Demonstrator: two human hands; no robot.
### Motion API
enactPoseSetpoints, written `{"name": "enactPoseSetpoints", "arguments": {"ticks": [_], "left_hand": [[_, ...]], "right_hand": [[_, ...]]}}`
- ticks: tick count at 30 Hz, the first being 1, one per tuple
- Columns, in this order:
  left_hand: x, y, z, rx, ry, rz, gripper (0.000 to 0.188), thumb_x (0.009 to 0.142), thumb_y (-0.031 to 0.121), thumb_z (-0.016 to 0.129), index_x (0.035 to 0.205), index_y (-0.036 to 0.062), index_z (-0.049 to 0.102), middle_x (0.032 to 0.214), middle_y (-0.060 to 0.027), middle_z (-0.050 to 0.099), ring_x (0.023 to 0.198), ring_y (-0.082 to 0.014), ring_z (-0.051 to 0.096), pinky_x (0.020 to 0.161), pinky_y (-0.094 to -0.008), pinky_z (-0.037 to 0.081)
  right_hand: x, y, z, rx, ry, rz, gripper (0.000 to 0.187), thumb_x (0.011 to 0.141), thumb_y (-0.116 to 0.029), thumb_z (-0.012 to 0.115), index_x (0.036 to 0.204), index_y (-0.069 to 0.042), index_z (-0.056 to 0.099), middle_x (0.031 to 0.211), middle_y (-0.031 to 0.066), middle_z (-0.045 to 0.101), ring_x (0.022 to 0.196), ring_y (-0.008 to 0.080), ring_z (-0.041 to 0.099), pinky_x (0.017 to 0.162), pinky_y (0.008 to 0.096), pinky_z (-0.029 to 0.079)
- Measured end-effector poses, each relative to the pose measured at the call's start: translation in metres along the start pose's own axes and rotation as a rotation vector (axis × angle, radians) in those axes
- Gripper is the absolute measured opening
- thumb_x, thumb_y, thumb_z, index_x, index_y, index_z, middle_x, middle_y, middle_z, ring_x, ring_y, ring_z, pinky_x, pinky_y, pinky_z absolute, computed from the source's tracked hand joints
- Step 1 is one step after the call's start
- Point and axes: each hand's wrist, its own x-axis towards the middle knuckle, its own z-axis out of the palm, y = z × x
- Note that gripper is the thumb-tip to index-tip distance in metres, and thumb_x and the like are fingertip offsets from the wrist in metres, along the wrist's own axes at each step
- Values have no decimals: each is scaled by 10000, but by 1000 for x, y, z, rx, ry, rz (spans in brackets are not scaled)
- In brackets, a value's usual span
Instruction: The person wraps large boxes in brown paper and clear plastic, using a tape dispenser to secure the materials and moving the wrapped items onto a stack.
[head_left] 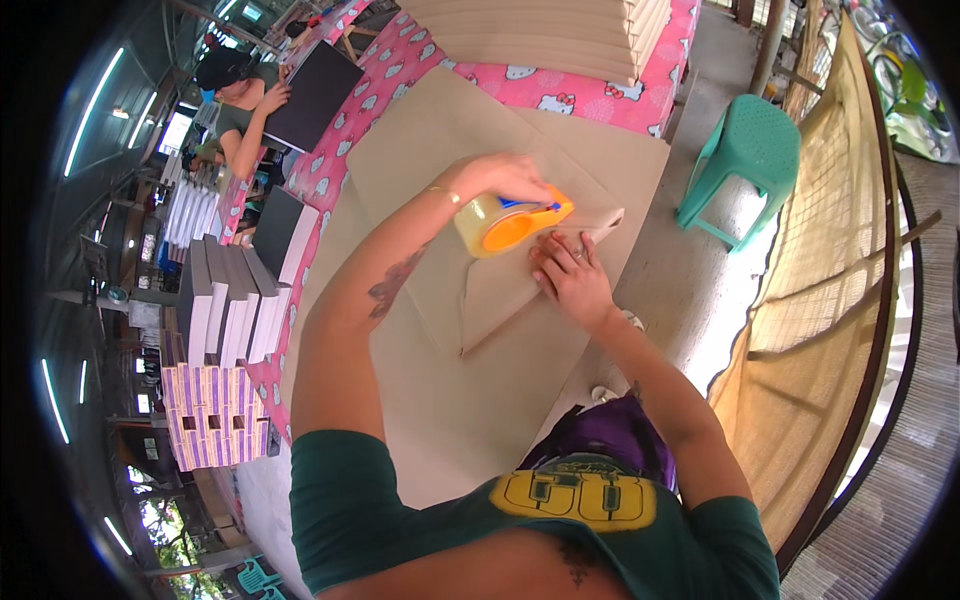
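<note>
brown paper (450,130) covers table; left hand (500,180) grips tape dispenser (510,222); right hand (568,278) flat on parcel (505,295).

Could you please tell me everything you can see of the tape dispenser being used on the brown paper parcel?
The tape dispenser is orange plastic with a blue part on top and carries a roll of clear, yellowish tape. The left hand grips it from above, pressing it onto the folded flap of the brown paper parcel. The right hand lies flat on the parcel just beside it.

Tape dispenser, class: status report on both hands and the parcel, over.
Left hand gripping orange tape dispenser over brown-paper parcel. Right hand flat on parcel, pressing fold. Nothing in the way on the brown paper sheet.
</note>
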Motion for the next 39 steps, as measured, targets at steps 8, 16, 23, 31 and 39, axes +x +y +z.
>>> {"name": "enactPoseSetpoints", "arguments": {"ticks": [8, 16, 23, 31, 39], "left_hand": [[-180, -72, 136, -277, 45, -266, 593, 766, 466, 700, 1291, 192, 675, 991, -161, 730, 810, -270, 685, 783, -363, 532], [-182, -95, 165, 64, -191, -567, 305, 772, 370, 603, 881, 146, 778, 813, -111, 726, 744, -263, 699, 717, -372, 551], [-390, -142, 349, 317, 39, -1064, 377, 841, 241, 652, 1194, 118, 702, 951, -138, 726, 862, -328, 715, 708, -437, 576], [-425, 54, 536, -366, 822, -1286, 583, 969, 232, 605, 1513, 230, 398, 1114, -248, 561, 1078, -405, 555, 887, -501, 474], [-324, 72, 470, -106, 1195, -1441, 609, 965, 277, 619, 1505, 109, 395, 1482, -309, 355, 1352, -472, 368, 1078, -585, 326]], "right_hand": [[3, -4, -4, 40, -38, 15, 311, 997, -327, 524, 1207, -124, 629, 1355, 103, 548, 1349, 242, 453, 1170, 545, 276], [54, -31, -16, -76, -360, 131, 558, 1003, -474, 439, 1419, -103, 463, 1497, 110, 441, 1438, 229, 350, 1182, 553, 212], [70, 4, 7, -149, -265, 229, 811, 980, -633, 336, 1556, -65, 271, 1622, 97, 282, 1518, 233, 201, 1188, 591, 111], [51, -131, 81, -81, -493, -196, 894, 948, -570, 488, 1504, 87, 248, 1539, 244, 341, 1453, 354, 293, 1202, 473, 191], [50, -203, 80, 243, -735, -498, 770, 1019, -500, 406, 1499, 84, 263, 1576, 244, 287, 1499, 321, 226, 1194, 487, 210]]}}
